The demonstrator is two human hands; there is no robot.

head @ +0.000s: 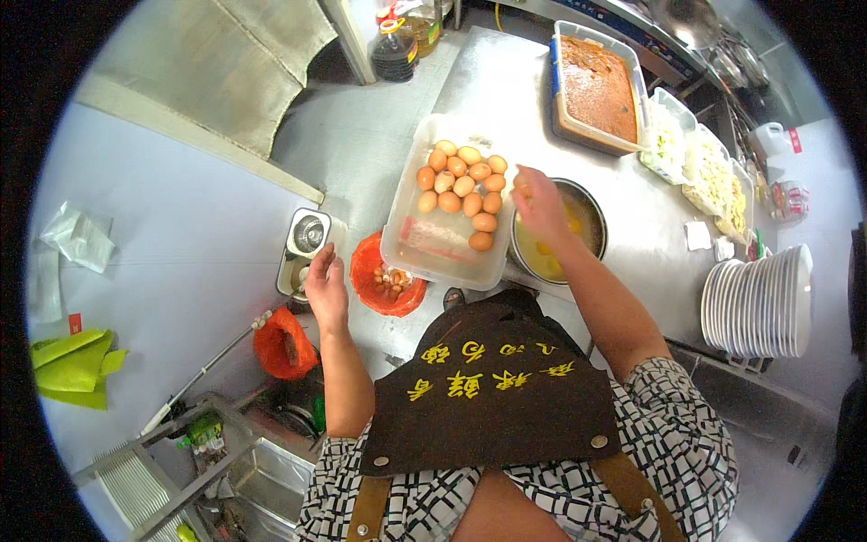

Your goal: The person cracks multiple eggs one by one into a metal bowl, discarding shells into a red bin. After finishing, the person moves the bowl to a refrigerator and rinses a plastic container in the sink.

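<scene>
My right hand [542,210] is over the rim of a round metal pot [597,203], its fingers curled around what looks like a brown egg [520,183], mostly hidden by the hand. Cracked raw eggs [550,261] with yellow yolks lie in the pot. Left of it, a translucent plastic tub [433,247] holds several whole brown eggs [464,186] and overhangs the table's near edge. My left hand [328,288] hangs in the air with fingers apart and nothing in it. Between that hand and the tub is a red-lined bin [366,271] with eggshells [393,281] inside.
A large tub of reddish-brown sauce [599,88] stands far on the steel table [498,81]. Smaller containers of chopped food [708,169] line the right side, near stacked white plates [755,301]. Another red-lined bin [281,345] and a long pole [203,372] are at left.
</scene>
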